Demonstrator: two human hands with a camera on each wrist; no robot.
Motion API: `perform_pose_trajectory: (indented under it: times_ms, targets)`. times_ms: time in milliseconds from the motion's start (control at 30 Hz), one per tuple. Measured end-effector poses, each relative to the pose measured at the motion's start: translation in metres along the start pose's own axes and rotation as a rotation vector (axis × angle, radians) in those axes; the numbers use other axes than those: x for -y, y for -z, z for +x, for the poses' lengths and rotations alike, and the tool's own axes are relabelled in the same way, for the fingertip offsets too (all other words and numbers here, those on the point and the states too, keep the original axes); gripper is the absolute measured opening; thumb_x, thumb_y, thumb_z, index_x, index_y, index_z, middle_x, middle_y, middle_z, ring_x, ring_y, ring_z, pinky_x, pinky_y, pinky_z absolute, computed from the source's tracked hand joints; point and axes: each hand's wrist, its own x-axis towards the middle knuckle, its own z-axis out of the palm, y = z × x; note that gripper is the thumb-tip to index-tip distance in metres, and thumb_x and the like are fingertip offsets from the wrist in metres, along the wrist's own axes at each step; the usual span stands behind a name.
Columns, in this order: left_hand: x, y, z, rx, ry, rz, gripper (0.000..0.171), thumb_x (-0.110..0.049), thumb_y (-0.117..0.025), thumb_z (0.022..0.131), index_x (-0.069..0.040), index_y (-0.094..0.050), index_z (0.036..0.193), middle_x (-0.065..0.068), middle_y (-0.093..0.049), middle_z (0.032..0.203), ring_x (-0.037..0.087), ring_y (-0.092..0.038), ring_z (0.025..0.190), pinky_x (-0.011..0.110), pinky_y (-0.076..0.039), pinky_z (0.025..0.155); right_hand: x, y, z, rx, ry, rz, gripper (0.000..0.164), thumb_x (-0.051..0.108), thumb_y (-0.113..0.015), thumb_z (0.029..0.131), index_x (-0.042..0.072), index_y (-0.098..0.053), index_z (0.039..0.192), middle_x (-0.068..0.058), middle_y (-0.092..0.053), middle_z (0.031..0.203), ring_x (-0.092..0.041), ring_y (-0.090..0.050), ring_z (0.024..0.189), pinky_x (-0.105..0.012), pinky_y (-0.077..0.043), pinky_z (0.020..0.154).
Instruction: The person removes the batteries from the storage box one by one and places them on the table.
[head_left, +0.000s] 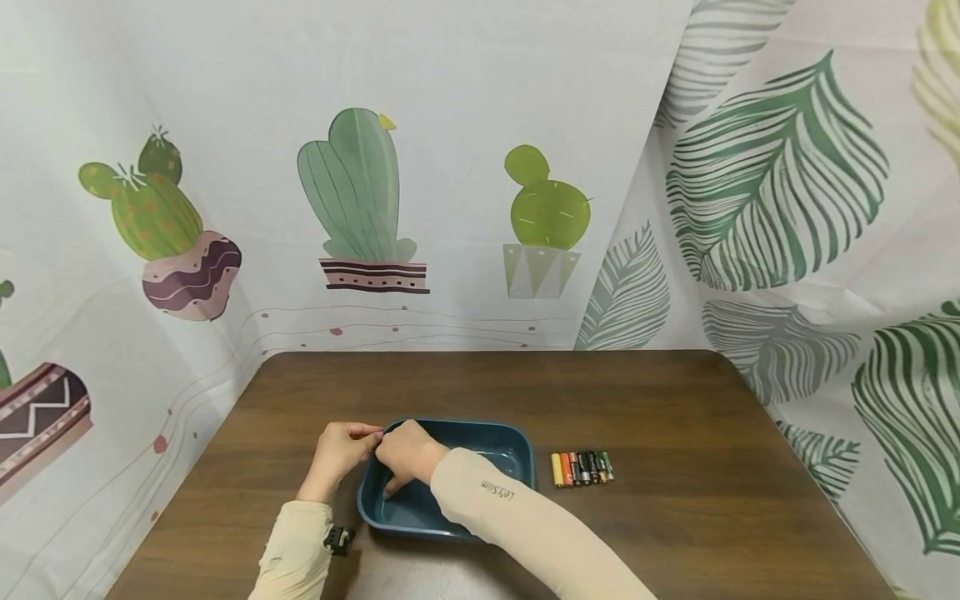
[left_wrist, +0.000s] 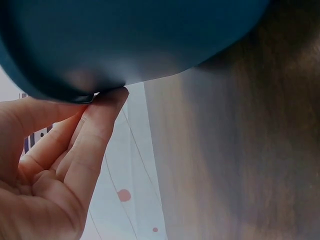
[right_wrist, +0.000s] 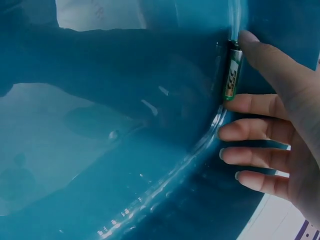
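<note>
A blue plastic tub sits on the table. My left hand pinches its far left rim between thumb and fingers, as the left wrist view shows with the hand below the tub wall. My right hand reaches into the tub's left end. A small green and black battery lies along the edge where floor meets wall. The right hand spans it: the thumb is beside one end, the forefinger touches the other, and the remaining fingers are spread along the wall.
Several batteries in mixed colours stand or lie in a row right of the tub on the brown wooden table. A cloth printed with cacti and leaves hangs behind. A small black device is at the left wrist.
</note>
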Motion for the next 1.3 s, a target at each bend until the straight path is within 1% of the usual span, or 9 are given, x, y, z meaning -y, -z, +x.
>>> perform_pose_trajectory:
  times_ms: [167,433,600,700,800,933,1000,1167,1300]
  targets:
    - [-0.002,-0.002,0.000,0.001,0.002,0.003,0.015,-0.006,-0.068,0.087,0.002,-0.075,0.097,0.014,-0.072,0.085,0.011,-0.061,0.059,0.022,-0.050,0.055,-0.001,-0.001,-0.002,-0.013,0.005,-0.015,0.041,0.069,-0.069,0.071,0.033,-0.071,0.090,0.018,-0.067,0.084,0.000,-0.059,0.072,-0.020,-0.051,0.067]
    - [-0.004,-0.003,0.000,-0.001,-0.004,0.009,0.014,-0.007,-0.069,0.087,0.001,-0.075,0.096,0.013,-0.072,0.083,0.011,-0.061,0.058,0.023,-0.050,0.055,-0.005,-0.001,-0.006,-0.004,0.010,0.004,0.036,0.063,-0.072,0.074,0.030,-0.071,0.089,0.016,-0.066,0.082,0.000,-0.057,0.069,-0.020,-0.050,0.067]
    - [-0.004,-0.002,0.000,-0.009,-0.013,0.009,0.014,-0.006,-0.069,0.087,0.002,-0.075,0.096,0.014,-0.072,0.084,0.012,-0.062,0.060,0.022,-0.051,0.055,-0.012,-0.002,-0.009,-0.003,0.019,0.018,0.034,0.062,-0.072,0.075,0.028,-0.067,0.080,0.016,-0.061,0.073,-0.002,-0.052,0.063,-0.021,-0.049,0.063]
    - [-0.004,-0.001,-0.001,-0.014,-0.016,0.007,0.014,-0.006,-0.069,0.087,0.003,-0.075,0.096,0.015,-0.072,0.086,0.015,-0.064,0.062,0.022,-0.052,0.056,-0.018,-0.002,-0.012,-0.012,0.035,0.020,0.035,0.063,-0.070,0.076,0.028,-0.065,0.079,0.015,-0.059,0.070,-0.002,-0.052,0.063,-0.021,-0.047,0.061]
    - [-0.002,-0.001,-0.001,-0.022,-0.021,0.018,0.014,-0.006,-0.069,0.086,0.003,-0.075,0.095,0.015,-0.072,0.082,0.016,-0.065,0.060,0.022,-0.051,0.054,-0.023,0.001,-0.019,-0.029,0.048,0.010,0.038,0.064,-0.069,0.076,0.030,-0.069,0.093,0.015,-0.062,0.087,-0.003,-0.057,0.075,-0.021,-0.049,0.064]
    - [0.000,-0.001,0.000,-0.030,-0.022,0.032,0.014,-0.007,-0.071,0.085,0.002,-0.075,0.094,0.013,-0.072,0.081,0.013,-0.063,0.058,0.021,-0.050,0.053,-0.028,0.005,-0.029,-0.062,0.063,-0.008,0.051,0.064,-0.067,0.077,0.031,-0.068,0.116,0.010,-0.061,0.112,-0.007,-0.057,0.092,-0.023,-0.049,0.073]
    - [0.001,-0.001,-0.001,-0.029,-0.022,0.036,0.015,-0.008,-0.070,0.085,0.002,-0.075,0.094,0.013,-0.071,0.082,0.013,-0.063,0.058,0.022,-0.050,0.053,-0.032,0.006,-0.032,-0.084,0.066,-0.015,0.054,0.064,-0.066,0.077,0.030,-0.067,0.119,0.009,-0.061,0.114,-0.008,-0.055,0.094,-0.024,-0.048,0.076]
    - [0.000,-0.001,-0.003,-0.031,-0.023,0.036,0.014,-0.008,-0.070,0.086,0.002,-0.075,0.094,0.013,-0.071,0.081,0.014,-0.062,0.058,0.023,-0.049,0.052,-0.042,0.009,-0.040,-0.134,0.069,-0.012,0.055,0.063,-0.066,0.078,0.027,-0.067,0.120,0.008,-0.060,0.108,-0.010,-0.053,0.093,-0.026,-0.047,0.079]
    - [-0.001,-0.001,-0.003,-0.039,-0.029,0.029,0.013,-0.007,-0.070,0.085,0.003,-0.075,0.093,0.014,-0.072,0.082,0.013,-0.062,0.057,0.022,-0.049,0.052,-0.050,0.016,-0.050,-0.159,0.062,0.009,0.055,0.061,-0.066,0.079,0.026,-0.067,0.121,0.006,-0.061,0.117,-0.012,-0.054,0.101,-0.030,-0.047,0.087]
